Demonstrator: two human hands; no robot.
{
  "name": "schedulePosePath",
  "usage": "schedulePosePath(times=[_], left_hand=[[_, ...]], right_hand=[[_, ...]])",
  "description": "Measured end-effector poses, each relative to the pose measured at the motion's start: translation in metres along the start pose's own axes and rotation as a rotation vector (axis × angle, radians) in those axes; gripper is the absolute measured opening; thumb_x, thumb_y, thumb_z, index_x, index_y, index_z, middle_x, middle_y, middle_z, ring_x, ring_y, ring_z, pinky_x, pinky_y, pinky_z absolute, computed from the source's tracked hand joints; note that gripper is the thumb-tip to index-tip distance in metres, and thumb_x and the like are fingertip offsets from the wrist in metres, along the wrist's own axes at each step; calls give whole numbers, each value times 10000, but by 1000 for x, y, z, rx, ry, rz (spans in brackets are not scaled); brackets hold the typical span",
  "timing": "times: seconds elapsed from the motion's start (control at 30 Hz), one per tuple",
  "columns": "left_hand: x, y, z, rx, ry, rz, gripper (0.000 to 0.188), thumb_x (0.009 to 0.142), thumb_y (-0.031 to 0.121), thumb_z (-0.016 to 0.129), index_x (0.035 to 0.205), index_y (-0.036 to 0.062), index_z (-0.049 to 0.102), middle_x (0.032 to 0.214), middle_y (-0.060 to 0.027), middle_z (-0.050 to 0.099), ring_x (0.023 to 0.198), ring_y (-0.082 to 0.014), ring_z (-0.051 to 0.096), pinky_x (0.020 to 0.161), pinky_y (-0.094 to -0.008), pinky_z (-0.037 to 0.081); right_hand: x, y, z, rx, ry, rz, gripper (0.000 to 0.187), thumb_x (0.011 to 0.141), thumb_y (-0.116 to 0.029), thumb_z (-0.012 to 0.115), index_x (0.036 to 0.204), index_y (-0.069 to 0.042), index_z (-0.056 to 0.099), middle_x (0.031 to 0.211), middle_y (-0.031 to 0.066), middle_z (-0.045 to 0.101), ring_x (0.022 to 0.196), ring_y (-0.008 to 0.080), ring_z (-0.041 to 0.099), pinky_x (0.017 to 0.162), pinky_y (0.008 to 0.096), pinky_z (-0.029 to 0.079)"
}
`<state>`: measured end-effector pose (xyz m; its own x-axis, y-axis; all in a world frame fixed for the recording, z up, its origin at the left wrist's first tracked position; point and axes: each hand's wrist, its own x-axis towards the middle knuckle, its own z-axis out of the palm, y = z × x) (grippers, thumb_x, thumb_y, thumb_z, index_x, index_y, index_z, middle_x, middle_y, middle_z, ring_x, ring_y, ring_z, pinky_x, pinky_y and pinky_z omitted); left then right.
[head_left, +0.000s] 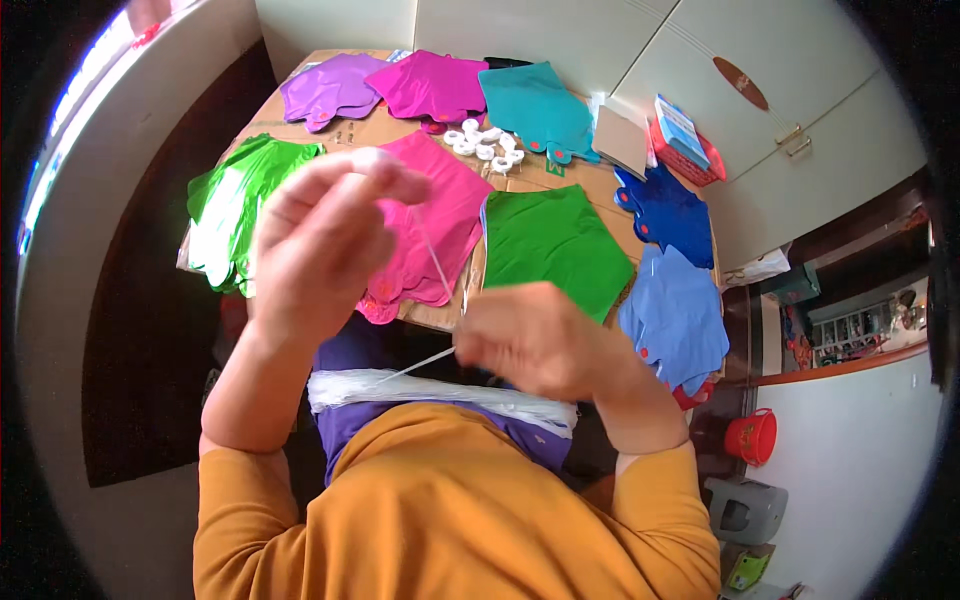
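A thin white string (433, 250) runs taut between my two hands. Raised over the near left part of the table, my left hand (325, 225) pinches its upper end with closed fingers. Lower and to the right, my right hand (530, 335) is closed round the string, and its fingertips are partly hidden. From there the string slants down to a bundle of white strings (345, 385) laid across my lap. Just beyond my hands lie flat stacks of shiny star-shaped foil, one pink (440, 185) and one green (560, 240).
More foil stacks cover the cardboard-topped table: bright green (245, 200), purple (330, 88), magenta (430, 85), teal (540, 105), dark blue (672, 215), light blue (675, 310). White ring-shaped rolls (485, 143) sit mid-table. A red basket (690, 155) stands at the right, a red bucket (752, 437) beyond.
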<state>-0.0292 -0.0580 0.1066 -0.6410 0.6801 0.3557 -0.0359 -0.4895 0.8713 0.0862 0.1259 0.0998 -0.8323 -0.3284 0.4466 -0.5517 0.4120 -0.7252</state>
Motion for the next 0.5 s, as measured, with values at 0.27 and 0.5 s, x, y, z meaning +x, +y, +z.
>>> schedulePosePath(times=[0.27,0.5], left_hand=[[5,15,5,-413,43,-166,80,851,15,600,898,-32,644,881,-79,661,626,-118,599,571,-227,475],[-6,-11,12,-225,-232,-153,143,906,112,548,971,12,628,887,-105,659,602,-69,546,500,-219,414]], right_hand=[[5,8,-1,35,9,197,71,844,-40,559,782,-10,575,693,70,555,674,160,554,621,279,439],[6,29,-25,-66,212,103,89,858,-57,533,793,-32,589,705,89,584,643,175,584,587,286,456]])
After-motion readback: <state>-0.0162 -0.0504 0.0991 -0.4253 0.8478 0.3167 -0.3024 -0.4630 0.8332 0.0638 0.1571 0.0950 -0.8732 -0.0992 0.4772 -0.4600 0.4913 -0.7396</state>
